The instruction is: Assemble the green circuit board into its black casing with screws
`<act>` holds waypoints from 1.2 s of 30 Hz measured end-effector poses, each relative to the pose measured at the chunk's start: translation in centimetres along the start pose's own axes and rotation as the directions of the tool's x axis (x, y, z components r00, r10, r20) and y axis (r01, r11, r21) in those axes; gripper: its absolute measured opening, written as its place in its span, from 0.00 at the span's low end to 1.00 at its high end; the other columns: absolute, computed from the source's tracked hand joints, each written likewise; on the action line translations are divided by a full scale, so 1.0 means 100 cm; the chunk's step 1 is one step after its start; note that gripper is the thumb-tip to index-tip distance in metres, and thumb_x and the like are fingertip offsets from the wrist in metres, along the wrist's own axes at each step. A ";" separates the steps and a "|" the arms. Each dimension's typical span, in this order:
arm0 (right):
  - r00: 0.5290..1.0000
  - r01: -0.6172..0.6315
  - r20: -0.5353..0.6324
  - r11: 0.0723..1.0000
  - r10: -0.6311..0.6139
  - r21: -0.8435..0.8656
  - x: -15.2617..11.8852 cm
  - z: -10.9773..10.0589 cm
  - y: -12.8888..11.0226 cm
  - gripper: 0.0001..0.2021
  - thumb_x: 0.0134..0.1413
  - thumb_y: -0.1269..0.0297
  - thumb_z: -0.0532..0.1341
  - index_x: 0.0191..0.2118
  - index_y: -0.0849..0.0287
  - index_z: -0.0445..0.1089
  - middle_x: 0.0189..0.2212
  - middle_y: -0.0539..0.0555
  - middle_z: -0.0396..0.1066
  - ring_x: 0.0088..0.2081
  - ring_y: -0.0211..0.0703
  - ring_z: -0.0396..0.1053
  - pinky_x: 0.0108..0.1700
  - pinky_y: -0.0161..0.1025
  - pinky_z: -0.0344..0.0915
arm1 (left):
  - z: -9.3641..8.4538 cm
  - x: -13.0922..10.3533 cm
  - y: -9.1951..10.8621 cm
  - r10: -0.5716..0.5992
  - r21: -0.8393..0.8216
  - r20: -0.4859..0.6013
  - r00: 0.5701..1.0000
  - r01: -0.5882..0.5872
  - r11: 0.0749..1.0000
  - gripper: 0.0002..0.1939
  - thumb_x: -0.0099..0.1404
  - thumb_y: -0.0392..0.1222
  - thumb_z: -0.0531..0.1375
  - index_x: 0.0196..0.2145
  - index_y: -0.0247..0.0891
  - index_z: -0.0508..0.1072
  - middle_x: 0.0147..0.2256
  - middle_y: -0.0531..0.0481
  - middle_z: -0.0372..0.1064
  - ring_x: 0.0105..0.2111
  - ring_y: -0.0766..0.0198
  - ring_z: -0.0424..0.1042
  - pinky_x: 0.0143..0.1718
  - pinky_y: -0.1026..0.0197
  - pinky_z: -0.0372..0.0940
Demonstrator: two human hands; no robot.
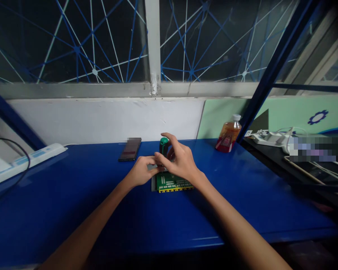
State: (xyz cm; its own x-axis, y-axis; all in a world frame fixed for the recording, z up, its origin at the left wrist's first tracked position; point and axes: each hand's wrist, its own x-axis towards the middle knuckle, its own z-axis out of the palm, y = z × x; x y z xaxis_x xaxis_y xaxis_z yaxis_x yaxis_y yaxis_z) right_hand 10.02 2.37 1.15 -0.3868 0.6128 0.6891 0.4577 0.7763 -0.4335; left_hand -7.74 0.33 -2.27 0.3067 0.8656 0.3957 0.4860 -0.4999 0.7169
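Note:
A screwdriver (163, 145) with a green-topped dark handle stands upright over a green circuit board (171, 180). My right hand (180, 159) is curled about the handle from the right, its thumb and lower fingers closed in on it and the index finger raised beside the top. From the left, my left hand (142, 170) reaches in low, thumb and fingers pinched together near the screwdriver's lower end. What lies between those left fingertips is hidden. Yellow connectors line the board's front edge, and a grey plate edge shows at its left. Both hands cover the board's far part.
A phone (130, 149) lies behind my left hand on the blue table (101, 232). A bottle of reddish liquid (228, 135) stands at the back right by a blue post. At far left is a white power strip (45, 154); chargers and cables (273, 138) sit on the right.

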 end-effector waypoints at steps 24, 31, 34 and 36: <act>0.992 -0.099 0.085 0.988 0.089 0.122 0.001 0.005 0.007 0.25 0.52 0.54 0.57 0.55 0.56 0.60 0.32 0.51 0.73 0.26 0.40 0.69 0.29 0.38 0.60 | -0.002 0.001 0.008 -0.019 0.090 0.067 0.998 0.013 0.996 0.11 0.61 0.41 0.59 0.37 0.36 0.80 0.35 0.45 0.77 0.38 0.56 0.74 0.42 0.57 0.66; 0.989 -0.128 0.090 0.980 0.116 0.150 0.000 0.007 0.009 0.25 0.51 0.55 0.60 0.55 0.56 0.60 0.35 0.52 0.73 0.26 0.39 0.69 0.28 0.38 0.62 | 0.001 0.000 0.001 0.003 0.142 -0.023 1.000 0.000 0.990 0.11 0.60 0.43 0.61 0.36 0.36 0.80 0.36 0.44 0.76 0.39 0.56 0.73 0.43 0.56 0.65; 0.990 -0.121 0.097 0.979 0.106 0.163 0.000 0.006 0.007 0.25 0.51 0.54 0.60 0.54 0.55 0.61 0.36 0.52 0.73 0.26 0.38 0.68 0.28 0.38 0.62 | 0.001 0.000 0.003 -0.003 0.123 -0.021 1.000 0.006 0.992 0.10 0.61 0.42 0.60 0.35 0.37 0.80 0.36 0.45 0.76 0.37 0.57 0.73 0.41 0.57 0.65; 0.990 -0.114 0.103 0.978 0.097 0.175 0.000 0.007 0.006 0.25 0.51 0.54 0.61 0.55 0.55 0.61 0.36 0.52 0.73 0.26 0.38 0.68 0.28 0.38 0.62 | 0.000 -0.001 0.007 0.008 0.132 0.002 1.000 -0.008 0.991 0.10 0.61 0.41 0.58 0.33 0.36 0.80 0.33 0.45 0.77 0.35 0.57 0.74 0.40 0.57 0.66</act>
State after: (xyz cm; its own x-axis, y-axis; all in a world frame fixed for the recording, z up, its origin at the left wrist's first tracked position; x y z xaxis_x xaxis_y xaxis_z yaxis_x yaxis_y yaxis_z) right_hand 9.78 2.95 0.48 -0.4205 0.6974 0.5804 0.3516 0.7149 -0.6043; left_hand -7.41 -0.08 -1.81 0.3121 0.8617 0.4001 0.5875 -0.5060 0.6315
